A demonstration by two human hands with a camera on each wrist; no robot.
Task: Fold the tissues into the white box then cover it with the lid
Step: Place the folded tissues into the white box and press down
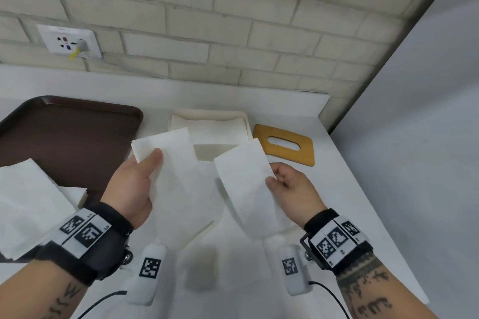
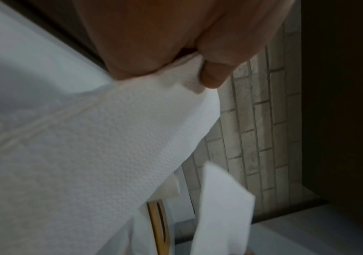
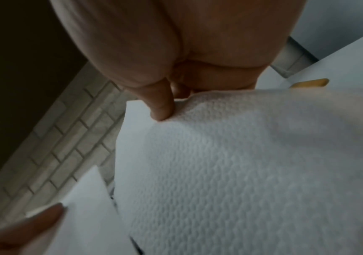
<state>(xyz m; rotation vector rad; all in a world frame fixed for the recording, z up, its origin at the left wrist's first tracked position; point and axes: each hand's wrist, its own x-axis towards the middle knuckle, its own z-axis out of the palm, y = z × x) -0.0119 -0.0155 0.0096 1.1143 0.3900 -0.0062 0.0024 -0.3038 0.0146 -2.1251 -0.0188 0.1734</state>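
My left hand pinches a folded white tissue by its left edge, thumb on top, above the table. My right hand pinches a second folded tissue by its right edge. Both tissues hang in front of the white box, which holds folded tissues and stands open at the back. The yellow lid with its oval slot lies flat just right of the box. In the left wrist view my left fingers grip the tissue. In the right wrist view my thumb presses on the tissue.
A dark brown tray lies at the left. More white tissues are stacked at its near edge. A brick wall with a socket plate stands behind the white table; the table's right edge drops off.
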